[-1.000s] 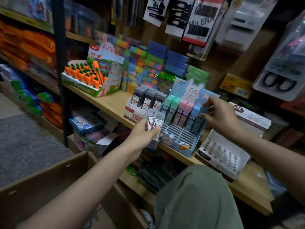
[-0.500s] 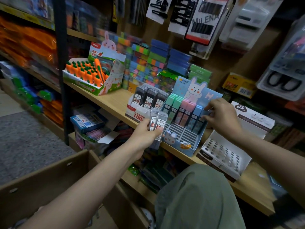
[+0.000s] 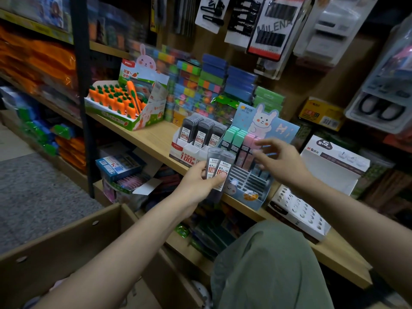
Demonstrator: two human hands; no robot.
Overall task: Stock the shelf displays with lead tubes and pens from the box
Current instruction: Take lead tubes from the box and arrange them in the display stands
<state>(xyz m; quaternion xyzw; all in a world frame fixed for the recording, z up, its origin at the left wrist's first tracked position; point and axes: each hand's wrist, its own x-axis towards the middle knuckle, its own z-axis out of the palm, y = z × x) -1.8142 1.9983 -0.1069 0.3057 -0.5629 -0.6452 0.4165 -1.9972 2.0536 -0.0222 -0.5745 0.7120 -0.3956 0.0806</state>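
My left hand (image 3: 198, 182) grips a small stack of clear lead tubes (image 3: 220, 169) with red and white labels, held upright in front of the shelf edge. Behind them stands a red and white display box (image 3: 185, 152) filled with dark lead tubes (image 3: 200, 132). To its right is a blue bunny display (image 3: 252, 192) holding pastel green and pink tubes (image 3: 239, 139). My right hand (image 3: 281, 163) hovers over the bunny display, fingers spread and holding nothing. The cardboard box (image 3: 66, 239) sits open at lower left.
A carrot-pen display (image 3: 124, 103) stands at the left of the wooden shelf (image 3: 153, 139). A white display box with holes (image 3: 298, 210) lies at the right. Stacked colourful erasers (image 3: 211, 85) and hanging packs fill the back. My knee (image 3: 269, 268) is below the shelf.
My right hand has let go of the pastel tubes and pulled back leftward toward the tubes in my left hand, fingers now spread. My left hand stays in place with its stack.
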